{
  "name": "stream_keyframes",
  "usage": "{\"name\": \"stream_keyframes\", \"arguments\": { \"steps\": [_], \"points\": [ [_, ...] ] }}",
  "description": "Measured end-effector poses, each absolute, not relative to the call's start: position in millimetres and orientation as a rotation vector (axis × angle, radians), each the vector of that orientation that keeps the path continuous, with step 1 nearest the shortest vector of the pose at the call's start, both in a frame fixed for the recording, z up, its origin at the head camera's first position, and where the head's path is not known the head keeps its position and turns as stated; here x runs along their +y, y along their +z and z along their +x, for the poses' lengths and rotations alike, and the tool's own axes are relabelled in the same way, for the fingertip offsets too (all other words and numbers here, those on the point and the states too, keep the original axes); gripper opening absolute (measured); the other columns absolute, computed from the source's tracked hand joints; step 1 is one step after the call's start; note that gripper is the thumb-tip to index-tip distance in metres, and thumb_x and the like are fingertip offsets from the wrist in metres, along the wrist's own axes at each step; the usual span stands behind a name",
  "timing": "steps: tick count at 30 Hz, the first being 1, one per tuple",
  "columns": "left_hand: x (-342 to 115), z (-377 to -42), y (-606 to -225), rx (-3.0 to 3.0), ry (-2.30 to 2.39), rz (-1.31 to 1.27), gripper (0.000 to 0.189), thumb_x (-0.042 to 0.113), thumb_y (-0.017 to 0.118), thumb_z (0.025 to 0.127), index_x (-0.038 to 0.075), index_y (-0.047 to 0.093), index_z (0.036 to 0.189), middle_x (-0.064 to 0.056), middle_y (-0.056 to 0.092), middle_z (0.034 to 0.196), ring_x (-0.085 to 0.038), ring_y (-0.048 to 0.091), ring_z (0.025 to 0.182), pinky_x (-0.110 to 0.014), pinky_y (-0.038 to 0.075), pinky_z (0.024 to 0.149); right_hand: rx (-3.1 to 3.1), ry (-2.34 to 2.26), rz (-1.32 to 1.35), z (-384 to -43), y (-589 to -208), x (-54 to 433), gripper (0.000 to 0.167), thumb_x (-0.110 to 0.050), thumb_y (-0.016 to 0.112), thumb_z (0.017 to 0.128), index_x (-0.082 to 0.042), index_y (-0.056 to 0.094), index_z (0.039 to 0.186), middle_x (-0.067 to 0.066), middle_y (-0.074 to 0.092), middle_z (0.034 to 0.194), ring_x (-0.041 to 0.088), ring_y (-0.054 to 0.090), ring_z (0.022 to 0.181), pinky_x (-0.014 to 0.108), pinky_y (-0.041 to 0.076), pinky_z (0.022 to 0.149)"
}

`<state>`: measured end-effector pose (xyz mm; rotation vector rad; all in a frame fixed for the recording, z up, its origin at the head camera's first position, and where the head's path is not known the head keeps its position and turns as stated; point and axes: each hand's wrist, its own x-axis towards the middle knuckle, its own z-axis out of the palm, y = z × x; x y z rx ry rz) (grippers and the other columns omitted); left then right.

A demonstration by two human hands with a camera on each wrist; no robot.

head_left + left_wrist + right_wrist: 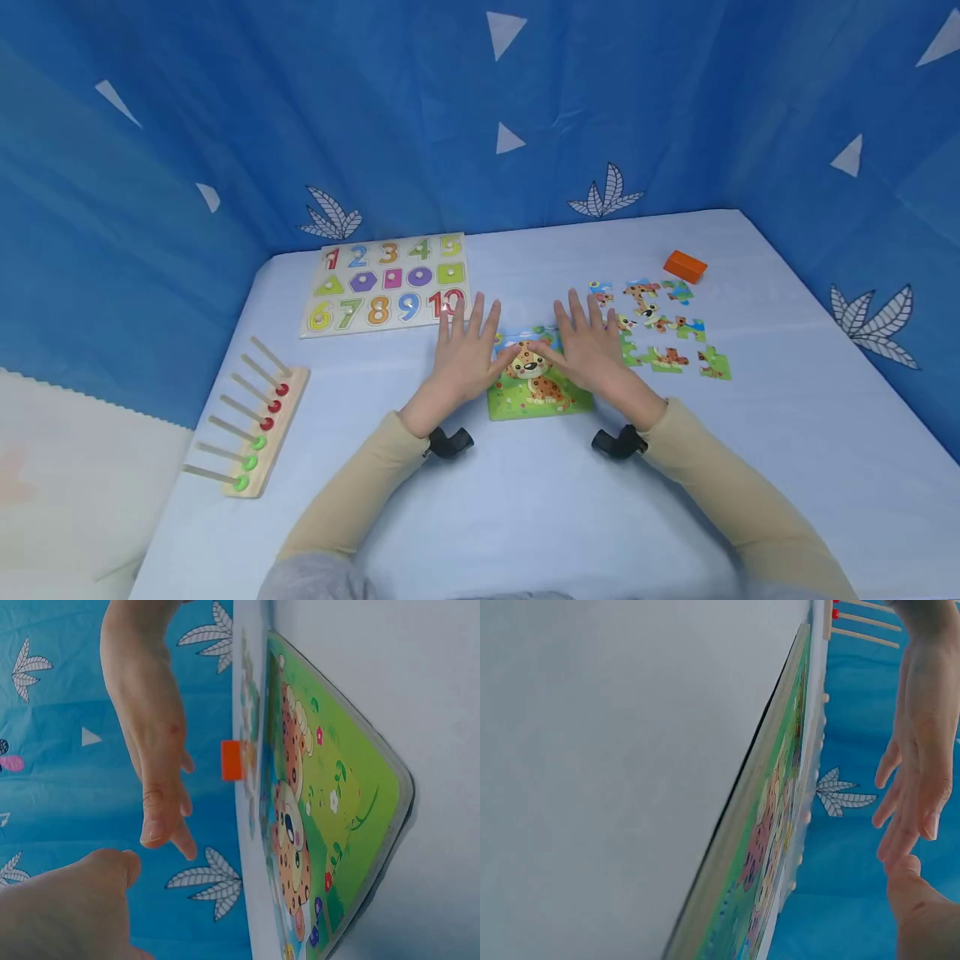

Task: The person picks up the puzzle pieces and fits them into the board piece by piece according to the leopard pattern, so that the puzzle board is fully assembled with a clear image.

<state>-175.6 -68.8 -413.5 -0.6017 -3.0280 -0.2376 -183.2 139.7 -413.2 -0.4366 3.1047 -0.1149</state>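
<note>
- Currently both hands float palm-down over the table (525, 517), one to each side of the leopard picture board (542, 403), which lies flat in front of the person.
- The left hand (465, 358) has straight, spread fingers, clamped on nothing; its thumb reaches in over the board's left side.
- The right hand (592, 358) mirrors it, fingers straight and apart with nothing between them, its thumb pointing in over the board's upper right part.
- The two thumb tips are near each other but separate in the head view, above the leopard's face.
- Both wrist views show the hands raised above the board rather than resting on it.
- Loose jigsaw pieces (714, 363) lie to the right of the board, the nearest ones partly hidden by the right hand in the head view.
- An orange block (686, 267) sits just beyond those pieces.
- Up to the left, a number board (435, 250) carries coloured digits and shapes, each bearing a small knob.
- At the table's left side stands a wooden peg rack (276, 433) with red and green beads.
- A blue curtain (420, 100) with white triangles and leaf drawings hangs behind.
</note>
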Motion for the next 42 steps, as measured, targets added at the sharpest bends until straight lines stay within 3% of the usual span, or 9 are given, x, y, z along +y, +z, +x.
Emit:
{"name": "stream_keyframes", "arguments": {
  "steps": [4,8,10,14,20,34,42],
  "points": [
    [-71.2,-175.7,-416.7,-3.01,-0.379,-0.672,0.077,0.059,0.033,0.095,0.01,0.014,0.152,-0.017,0.004,0.156,-0.039,0.002,0.141,-0.056,0.012,0.112,3.095,-0.259,-0.555,-185.7,-416.1,146.1,0.091,-0.066,0.04,0.089,0.0,0.021,0.148,0.023,0.013,0.153,0.043,0.013,0.138,0.061,0.013,0.11],
    [-82.2,-180.0,-424.5,-2.925,-0.688,-0.799,0.075,0.047,0.049,0.094,0.008,0.019,0.151,-0.018,0.01,0.155,-0.036,0.02,0.138,-0.052,0.029,0.108,2.974,-0.657,-0.696,-204.9,-409.5,168.5,0.087,-0.045,0.061,0.089,0.006,0.02,0.146,0.028,0.022,0.149,0.044,0.024,0.134,0.058,0.025,0.108],
    [-89.3,-184.0,-431.1,-2.875,-0.83,-0.855,0.073,0.039,0.056,0.092,0.006,0.024,0.149,-0.019,0.016,0.154,-0.035,0.025,0.136,-0.051,0.031,0.107,2.893,-0.849,-0.682,-220.9,-403.9,186.5,0.081,-0.034,0.067,0.088,0.006,0.025,0.145,0.028,0.03,0.145,0.044,0.033,0.129,0.057,0.033,0.103],
    [-101.9,-191.4,-445.6,-2.838,-1.031,-0.899,0.069,0.026,0.061,0.088,0.002,0.031,0.145,-0.017,0.027,0.149,-0.031,0.028,0.136,-0.042,0.026,0.111,2.824,-1.02,-0.52,-254.5,-402.1,221.9,0.063,-0.023,0.066,0.09,0.005,0.039,0.139,0.025,0.043,0.137,0.041,0.043,0.121,0.054,0.04,0.098],
    [-109.6,-195.6,-459.5,-2.838,-1.207,-0.891,0.066,0.02,0.065,0.086,0.002,0.036,0.143,-0.015,0.036,0.145,-0.027,0.031,0.135,-0.036,0.023,0.112,2.765,-1.016,-0.362,-282.7,-410.7,248.5,0.053,-0.014,0.063,0.091,0.004,0.043,0.137,0.026,0.044,0.136,0.041,0.042,0.124,0.052,0.037,0.102],
    [-109.7,-196.6,-465.7,-2.874,-1.166,-0.882,0.065,0.019,0.066,0.086,0.0,0.038,0.141,-0.016,0.04,0.143,-0.028,0.034,0.133,-0.035,0.025,0.112,2.817,-0.776,-0.32,-299.8,-429.2,257.3,0.046,-0.014,0.065,0.089,-0.002,0.051,0.132,0.018,0.051,0.13,0.033,0.047,0.114,0.051,0.039,0.1],
    [-110.4,-197.1,-465.9,-2.875,-1.168,-0.867,0.064,0.018,0.067,0.085,-0.001,0.04,0.14,-0.016,0.041,0.141,-0.029,0.035,0.132,-0.036,0.026,0.112,2.813,-0.789,-0.467,-299.9,-417.9,251.1,0.046,-0.016,0.066,0.089,0.004,0.053,0.128,0.021,0.055,0.122,0.034,0.051,0.11,0.05,0.043,0.096]
  ]
}}
